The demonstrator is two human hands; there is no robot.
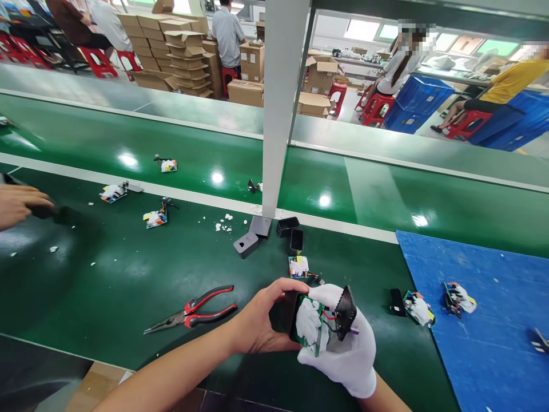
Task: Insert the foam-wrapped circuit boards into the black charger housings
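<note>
- Left hand, bare, curls around a black case.
- Gloved right hand clasps the circuit board against it.
- Apparently fitting or separating them; next calls for sparing the wires.

We get bright light, white glare spots on the green counter, and wide-angle stretching (strongest toward the edges).
</note>
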